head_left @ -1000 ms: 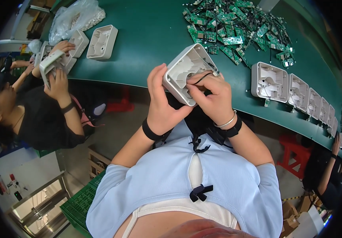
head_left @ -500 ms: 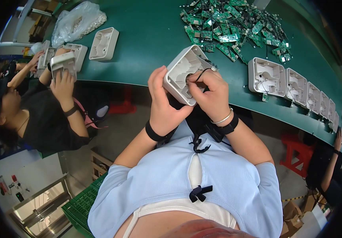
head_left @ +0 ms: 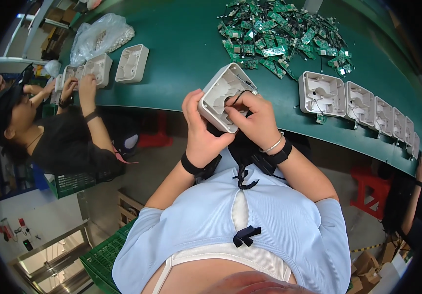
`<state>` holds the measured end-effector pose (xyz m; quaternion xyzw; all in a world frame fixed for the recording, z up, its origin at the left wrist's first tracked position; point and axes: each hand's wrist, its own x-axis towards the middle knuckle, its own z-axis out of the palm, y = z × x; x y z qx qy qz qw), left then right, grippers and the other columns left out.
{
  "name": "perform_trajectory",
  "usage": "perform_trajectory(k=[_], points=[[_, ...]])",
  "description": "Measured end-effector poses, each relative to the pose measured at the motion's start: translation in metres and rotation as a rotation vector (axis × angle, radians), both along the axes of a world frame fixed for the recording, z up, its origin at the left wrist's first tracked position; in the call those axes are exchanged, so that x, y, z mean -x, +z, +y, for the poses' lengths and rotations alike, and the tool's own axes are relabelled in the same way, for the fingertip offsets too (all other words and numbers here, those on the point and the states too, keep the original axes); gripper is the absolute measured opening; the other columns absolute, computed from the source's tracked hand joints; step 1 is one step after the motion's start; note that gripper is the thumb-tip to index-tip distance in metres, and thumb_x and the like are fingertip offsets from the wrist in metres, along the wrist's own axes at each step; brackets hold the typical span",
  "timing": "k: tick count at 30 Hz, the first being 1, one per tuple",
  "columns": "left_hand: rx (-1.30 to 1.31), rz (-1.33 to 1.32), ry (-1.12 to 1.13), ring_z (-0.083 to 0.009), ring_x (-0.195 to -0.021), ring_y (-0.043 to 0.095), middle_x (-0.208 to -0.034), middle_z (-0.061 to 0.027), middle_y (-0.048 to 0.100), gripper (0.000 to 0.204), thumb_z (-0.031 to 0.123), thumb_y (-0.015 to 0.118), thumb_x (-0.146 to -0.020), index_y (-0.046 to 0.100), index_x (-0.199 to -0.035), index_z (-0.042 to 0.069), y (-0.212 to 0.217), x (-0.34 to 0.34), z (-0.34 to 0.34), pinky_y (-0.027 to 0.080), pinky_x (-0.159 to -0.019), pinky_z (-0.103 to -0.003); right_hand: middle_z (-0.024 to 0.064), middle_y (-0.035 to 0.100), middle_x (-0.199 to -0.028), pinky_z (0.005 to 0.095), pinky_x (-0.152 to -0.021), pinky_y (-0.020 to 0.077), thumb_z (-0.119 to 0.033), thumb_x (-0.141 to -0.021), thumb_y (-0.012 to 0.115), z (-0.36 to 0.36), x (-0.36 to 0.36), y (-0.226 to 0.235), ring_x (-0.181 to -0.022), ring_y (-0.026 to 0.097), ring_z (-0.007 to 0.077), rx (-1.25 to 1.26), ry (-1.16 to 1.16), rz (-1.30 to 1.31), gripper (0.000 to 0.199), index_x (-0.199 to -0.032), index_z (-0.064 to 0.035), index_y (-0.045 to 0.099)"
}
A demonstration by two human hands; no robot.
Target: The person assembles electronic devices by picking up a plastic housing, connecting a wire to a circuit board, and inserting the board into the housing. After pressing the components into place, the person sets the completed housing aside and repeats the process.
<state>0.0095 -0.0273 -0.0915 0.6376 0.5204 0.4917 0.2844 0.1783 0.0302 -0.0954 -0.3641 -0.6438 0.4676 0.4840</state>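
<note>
Tilted up in front of me at the table's edge is a white square plastic housing point(head_left: 212, 111), its hollow inside showing ribs and posts. My left hand point(head_left: 199, 128) grips it from the left, fingers along the outer wall and thumb under the near side. The right hand point(head_left: 258, 121) reaches into the housing, thumb and forefinger pinched around a thin black cable point(head_left: 239, 95). That cable loops toward a small circuit board point(head_left: 248, 84) at the housing's far right rim. The cable's end is hidden by my fingertips.
A heap of green circuit boards with black cables point(head_left: 279, 36) covers the far middle of the green table point(head_left: 181, 49). To the right runs a row of white housings point(head_left: 322, 93). At left are more housings point(head_left: 131, 63), a clear plastic bag point(head_left: 100, 39) and a co-worker point(head_left: 69, 142).
My hands and the housing have shifted slightly down in view, and the right fingers stay pinched inside it. The co-worker at left has lowered a raised housing to the table.
</note>
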Motion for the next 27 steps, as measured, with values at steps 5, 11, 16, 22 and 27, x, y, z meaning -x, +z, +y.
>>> perform_trajectory(k=[5,11,16,22,27], points=[[0.052,-0.026,0.010,-0.0259,-0.135,0.053,-0.151,-0.0138,0.038,0.114,-0.003,0.089,-0.072,0.019,-0.162,0.009,0.000,0.003,-0.001,0.047,-0.114,-0.043,0.0051,0.078,-0.095,0.0346,-0.081,0.0527,-0.006,-0.085,0.081,0.003,-0.006,-0.003,-0.081,0.072,0.0238,-0.305,-0.037,-0.166,0.018,-0.103,-0.0081,0.079],[0.053,-0.064,0.038,-0.0323,-0.142,0.047,-0.161,-0.0166,0.027,0.109,0.001,0.088,-0.071,0.025,-0.160,0.005,0.002,0.000,-0.003,0.050,-0.113,-0.046,0.0047,0.073,-0.095,0.0393,-0.082,0.0487,-0.007,-0.084,0.080,0.003,-0.014,0.014,-0.090,0.067,0.0317,-0.474,-0.056,-0.435,0.021,-0.105,-0.0110,0.080],[0.095,-0.069,0.016,-0.0297,-0.140,0.052,-0.161,-0.0165,0.028,0.107,0.000,0.089,-0.075,0.026,-0.161,0.004,0.009,0.003,-0.003,0.057,-0.107,-0.043,0.0070,0.072,-0.099,0.0413,-0.085,0.0505,-0.006,-0.084,0.080,0.000,-0.030,0.001,-0.091,0.068,0.0319,-0.404,-0.110,-0.301,0.021,-0.105,-0.0087,0.077],[0.091,0.002,-0.011,-0.0300,-0.132,0.064,-0.155,-0.0190,0.044,0.113,-0.006,0.088,-0.074,0.019,-0.163,0.004,0.013,0.008,-0.002,0.058,-0.106,-0.041,0.0104,0.070,-0.106,0.0414,-0.090,0.0528,-0.004,-0.082,0.080,0.012,-0.034,0.000,-0.093,0.068,0.0313,-0.124,-0.254,-0.084,0.020,-0.101,-0.0051,0.072],[0.121,0.006,-0.005,-0.0302,-0.131,0.065,-0.155,-0.0180,0.045,0.114,-0.007,0.087,-0.073,0.019,-0.163,0.004,0.018,0.013,0.002,0.060,-0.105,-0.041,0.0122,0.071,-0.111,0.0370,-0.084,0.0561,0.002,-0.080,0.080,0.029,-0.045,0.019,-0.094,0.070,0.0274,-0.550,-0.193,-0.225,0.027,-0.105,-0.0021,0.070]])
